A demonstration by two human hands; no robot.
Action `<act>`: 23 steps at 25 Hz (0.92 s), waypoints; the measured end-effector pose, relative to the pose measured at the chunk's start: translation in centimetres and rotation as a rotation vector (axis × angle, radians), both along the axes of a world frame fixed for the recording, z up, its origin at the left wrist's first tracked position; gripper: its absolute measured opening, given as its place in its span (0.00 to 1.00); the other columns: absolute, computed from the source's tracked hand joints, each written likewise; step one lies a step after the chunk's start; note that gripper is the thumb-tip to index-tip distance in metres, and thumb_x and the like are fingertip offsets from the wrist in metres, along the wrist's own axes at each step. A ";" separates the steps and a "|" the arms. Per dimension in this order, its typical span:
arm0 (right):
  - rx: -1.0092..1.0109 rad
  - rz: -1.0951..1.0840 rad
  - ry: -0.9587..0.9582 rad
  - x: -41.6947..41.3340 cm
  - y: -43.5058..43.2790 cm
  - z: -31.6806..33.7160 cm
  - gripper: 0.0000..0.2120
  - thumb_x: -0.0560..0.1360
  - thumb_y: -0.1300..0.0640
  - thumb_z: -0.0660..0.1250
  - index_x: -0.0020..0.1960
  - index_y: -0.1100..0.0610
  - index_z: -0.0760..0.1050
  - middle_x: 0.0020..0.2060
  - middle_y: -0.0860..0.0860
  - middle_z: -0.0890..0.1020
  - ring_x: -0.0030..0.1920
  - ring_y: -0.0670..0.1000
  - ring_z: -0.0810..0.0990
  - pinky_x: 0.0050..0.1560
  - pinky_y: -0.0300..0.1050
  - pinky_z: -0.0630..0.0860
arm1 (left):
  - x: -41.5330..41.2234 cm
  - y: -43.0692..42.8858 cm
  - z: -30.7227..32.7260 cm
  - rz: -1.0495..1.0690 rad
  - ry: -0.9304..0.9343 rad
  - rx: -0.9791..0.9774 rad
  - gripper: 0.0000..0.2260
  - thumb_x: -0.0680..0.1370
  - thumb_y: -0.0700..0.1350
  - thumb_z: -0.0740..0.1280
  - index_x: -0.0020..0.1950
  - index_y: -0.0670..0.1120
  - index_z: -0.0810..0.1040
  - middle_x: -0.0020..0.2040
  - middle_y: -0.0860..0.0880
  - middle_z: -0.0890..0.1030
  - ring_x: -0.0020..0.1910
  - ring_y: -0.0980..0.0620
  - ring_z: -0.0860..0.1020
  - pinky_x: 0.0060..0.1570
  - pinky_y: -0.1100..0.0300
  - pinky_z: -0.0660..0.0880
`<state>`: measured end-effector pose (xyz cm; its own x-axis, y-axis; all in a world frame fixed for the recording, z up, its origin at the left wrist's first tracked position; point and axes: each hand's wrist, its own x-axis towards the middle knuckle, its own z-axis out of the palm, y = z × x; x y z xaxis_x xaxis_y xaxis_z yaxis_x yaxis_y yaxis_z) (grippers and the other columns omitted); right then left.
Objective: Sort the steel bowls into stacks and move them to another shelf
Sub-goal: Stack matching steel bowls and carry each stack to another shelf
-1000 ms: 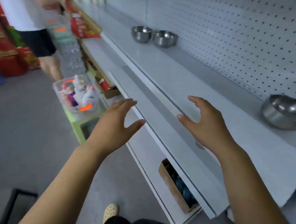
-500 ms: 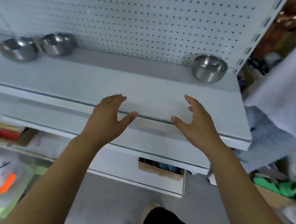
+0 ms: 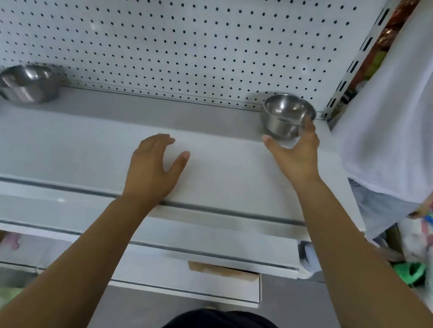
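Bowls unstacked, unmoved as I judge it — right bowl [image 3: 287, 113] and left bowl [image 3: 26, 84] well apart on shelf [image 3: 83, 149]; right hand [image 3: 294, 156] spread at right bowl, no grip yet — left hand [image 3: 153, 167] slack, empty.

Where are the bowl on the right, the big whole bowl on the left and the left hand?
right bowl [image 3: 287, 108]: head view, inner wall.
left bowl [image 3: 28, 94]: head view, outer side wall.
left hand [image 3: 153, 167]: head view, back of the hand.
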<state>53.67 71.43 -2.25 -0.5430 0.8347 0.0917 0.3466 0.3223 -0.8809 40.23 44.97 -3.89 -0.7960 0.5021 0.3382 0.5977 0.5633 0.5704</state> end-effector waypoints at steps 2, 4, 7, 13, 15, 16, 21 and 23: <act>-0.017 -0.057 -0.005 -2.3 1.4 -0.6 0.52 0.69 0.43 0.80 0.82 0.48 0.54 0.78 0.60 0.56 0.75 0.58 0.67 0.74 0.53 0.70 | -0.6 0.3 -0.5 0.038 -0.047 0.045 0.24 0.82 0.59 0.65 0.69 0.44 0.77 0.70 0.46 0.77 0.72 0.46 0.72 0.72 0.54 0.66; 0.016 -0.102 0.016 -3.9 2.3 -1.4 0.48 0.68 0.42 0.80 0.80 0.47 0.59 0.77 0.59 0.55 0.73 0.60 0.69 0.69 0.47 0.72 | -1.0 0.3 -0.9 0.085 -0.115 0.098 0.22 0.82 0.58 0.65 0.70 0.46 0.76 0.71 0.48 0.77 0.72 0.49 0.72 0.70 0.59 0.64; 0.093 -0.183 0.069 -5.1 2.9 -2.3 0.39 0.67 0.43 0.81 0.73 0.50 0.70 0.77 0.58 0.59 0.73 0.58 0.69 0.61 0.37 0.67 | -1.3 0.1 -1.1 0.114 -0.137 0.156 0.20 0.82 0.58 0.64 0.69 0.48 0.77 0.69 0.51 0.78 0.70 0.52 0.73 0.66 0.63 0.64; 0.127 -0.150 0.192 -6.3 1.7 -2.2 0.29 0.64 0.42 0.83 0.61 0.51 0.82 0.65 0.53 0.76 0.57 0.48 0.79 0.50 0.24 0.72 | -1.6 0.3 -0.9 0.150 -0.177 0.220 0.18 0.83 0.56 0.64 0.67 0.47 0.78 0.66 0.53 0.79 0.67 0.54 0.75 0.62 0.68 0.65; 0.079 -0.034 0.217 -7.1 -0.1 -1.6 0.31 0.63 0.44 0.84 0.64 0.45 0.81 0.63 0.49 0.77 0.52 0.42 0.79 0.56 0.31 0.76 | -1.4 0.0 -0.7 0.175 -0.200 0.277 0.17 0.83 0.56 0.64 0.67 0.48 0.78 0.65 0.55 0.79 0.64 0.57 0.74 0.59 0.75 0.64; 0.060 0.026 0.231 -7.6 -1.2 -1.3 0.32 0.63 0.46 0.85 0.65 0.43 0.80 0.63 0.47 0.76 0.51 0.37 0.78 0.57 0.31 0.75 | -1.3 -0.2 -0.6 0.190 -0.220 0.327 0.17 0.83 0.56 0.64 0.67 0.49 0.78 0.65 0.57 0.79 0.63 0.59 0.74 0.58 0.76 0.65; 0.031 0.343 0.216 -10.9 -7.3 -0.7 0.37 0.62 0.43 0.84 0.69 0.41 0.77 0.68 0.44 0.75 0.61 0.40 0.77 0.66 0.37 0.74 | -1.8 -2.4 0.4 0.297 -0.338 0.551 0.14 0.83 0.55 0.65 0.66 0.51 0.77 0.64 0.56 0.80 0.65 0.54 0.77 0.67 0.56 0.74; 0.012 0.474 0.206 -12.2 -9.6 -0.6 0.37 0.63 0.45 0.85 0.69 0.40 0.76 0.66 0.41 0.76 0.63 0.41 0.77 0.66 0.38 0.74 | -3.0 -4.2 0.9 0.350 -0.304 0.572 0.14 0.83 0.56 0.65 0.66 0.52 0.77 0.64 0.56 0.80 0.65 0.53 0.77 0.68 0.55 0.74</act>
<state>41.45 61.83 -2.89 -0.8311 0.4995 0.2446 -0.0203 0.4122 -0.9109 37.20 40.80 -3.01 -0.9776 0.0125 0.2102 0.2063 0.2572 0.9441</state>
